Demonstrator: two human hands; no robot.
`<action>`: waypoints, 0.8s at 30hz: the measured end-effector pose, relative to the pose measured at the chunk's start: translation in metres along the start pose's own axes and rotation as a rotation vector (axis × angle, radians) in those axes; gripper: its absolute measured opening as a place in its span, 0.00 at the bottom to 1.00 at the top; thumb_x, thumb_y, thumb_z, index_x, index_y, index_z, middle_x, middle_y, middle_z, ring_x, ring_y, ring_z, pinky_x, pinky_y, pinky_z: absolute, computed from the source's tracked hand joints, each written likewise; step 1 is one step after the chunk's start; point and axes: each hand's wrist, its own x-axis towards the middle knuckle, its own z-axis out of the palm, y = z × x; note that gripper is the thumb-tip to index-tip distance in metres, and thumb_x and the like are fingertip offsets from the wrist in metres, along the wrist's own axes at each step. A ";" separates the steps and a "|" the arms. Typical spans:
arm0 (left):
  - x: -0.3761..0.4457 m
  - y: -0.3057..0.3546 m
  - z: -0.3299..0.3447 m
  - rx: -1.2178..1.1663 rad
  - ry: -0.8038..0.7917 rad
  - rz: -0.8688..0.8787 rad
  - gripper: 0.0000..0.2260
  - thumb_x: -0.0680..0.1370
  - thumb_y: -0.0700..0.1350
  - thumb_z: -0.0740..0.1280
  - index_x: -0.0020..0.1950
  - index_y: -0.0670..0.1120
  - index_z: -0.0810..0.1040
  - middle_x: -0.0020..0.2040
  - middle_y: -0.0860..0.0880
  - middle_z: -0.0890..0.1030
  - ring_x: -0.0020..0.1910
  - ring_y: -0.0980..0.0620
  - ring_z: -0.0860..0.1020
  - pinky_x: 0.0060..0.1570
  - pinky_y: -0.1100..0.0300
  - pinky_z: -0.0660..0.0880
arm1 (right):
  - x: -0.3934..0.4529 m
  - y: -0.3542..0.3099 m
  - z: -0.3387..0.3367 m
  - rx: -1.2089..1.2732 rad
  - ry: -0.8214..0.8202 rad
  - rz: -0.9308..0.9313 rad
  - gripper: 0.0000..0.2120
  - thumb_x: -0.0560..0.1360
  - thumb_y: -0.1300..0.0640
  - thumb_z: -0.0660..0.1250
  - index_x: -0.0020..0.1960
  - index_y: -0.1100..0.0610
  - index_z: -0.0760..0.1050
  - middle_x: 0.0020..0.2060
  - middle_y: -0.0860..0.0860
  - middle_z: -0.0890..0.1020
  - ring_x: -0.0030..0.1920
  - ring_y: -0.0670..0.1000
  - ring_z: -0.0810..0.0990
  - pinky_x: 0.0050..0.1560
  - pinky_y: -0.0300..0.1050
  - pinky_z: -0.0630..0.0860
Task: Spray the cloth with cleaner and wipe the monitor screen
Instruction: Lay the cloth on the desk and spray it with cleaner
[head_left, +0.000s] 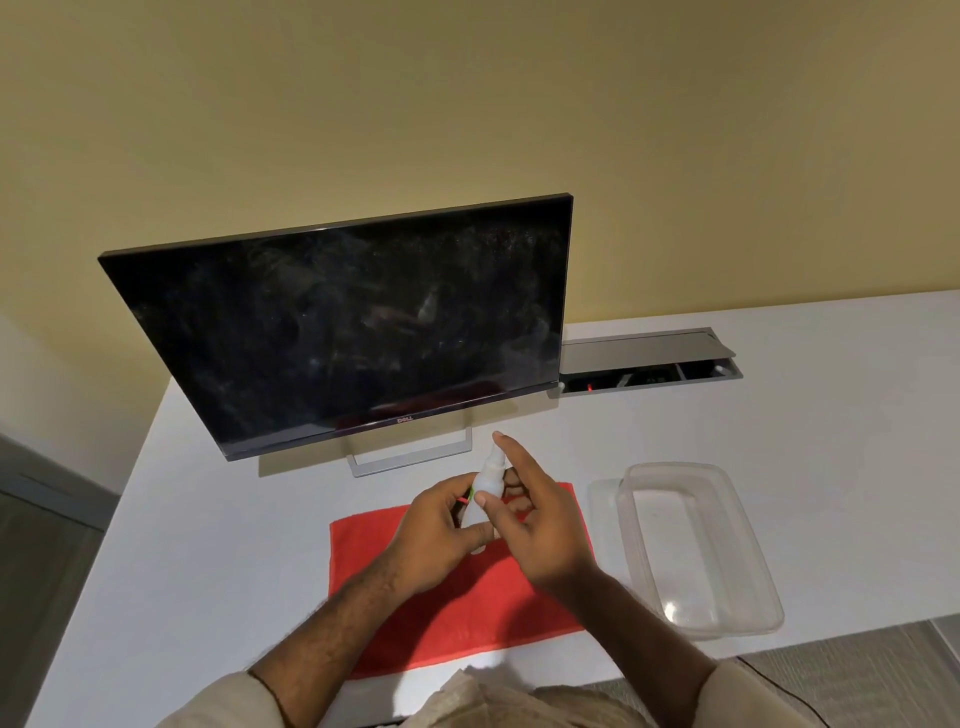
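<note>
While the head view looked down over the white worktop (208, 519), the left hand (441, 530) was wrapped around the body of a small white spray bottle (485, 488), held upright just above the red cloth (467, 613) that lay flat near the front edge. The right hand (535, 525) sat against the bottle's other side with its thumb on the body and its forefinger raised, fingers spread loosely, not clamped. Behind them stood the monitor (343, 327), its dark screen smeared and dusty, still to be wiped. A clear plastic container (696, 545) rested just right of the cloth. Judging from this, the nozzle's direction could not be made out; if it faced forward when pressed, cleaner might hit the screen or the open cable box (649, 364) rather than the cloth.
</note>
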 end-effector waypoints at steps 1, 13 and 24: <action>0.000 0.000 0.000 -0.005 -0.014 0.006 0.23 0.71 0.39 0.77 0.65 0.51 0.79 0.54 0.55 0.85 0.48 0.60 0.83 0.46 0.68 0.78 | 0.001 0.000 0.000 0.004 0.014 0.002 0.28 0.78 0.50 0.68 0.75 0.41 0.63 0.52 0.42 0.82 0.51 0.43 0.83 0.48 0.39 0.82; -0.005 -0.015 0.012 0.044 0.145 -0.119 0.12 0.67 0.37 0.79 0.47 0.43 0.81 0.40 0.39 0.82 0.36 0.51 0.76 0.42 0.47 0.77 | -0.002 0.006 0.007 -0.080 -0.029 0.035 0.39 0.76 0.46 0.70 0.78 0.39 0.50 0.60 0.40 0.78 0.58 0.42 0.79 0.56 0.36 0.78; -0.022 -0.052 -0.009 0.271 0.049 -0.146 0.18 0.72 0.46 0.78 0.61 0.48 0.80 0.56 0.50 0.82 0.55 0.53 0.80 0.60 0.62 0.75 | -0.020 0.026 -0.004 -0.193 0.085 0.055 0.36 0.78 0.58 0.63 0.78 0.38 0.51 0.74 0.29 0.58 0.74 0.33 0.58 0.67 0.23 0.58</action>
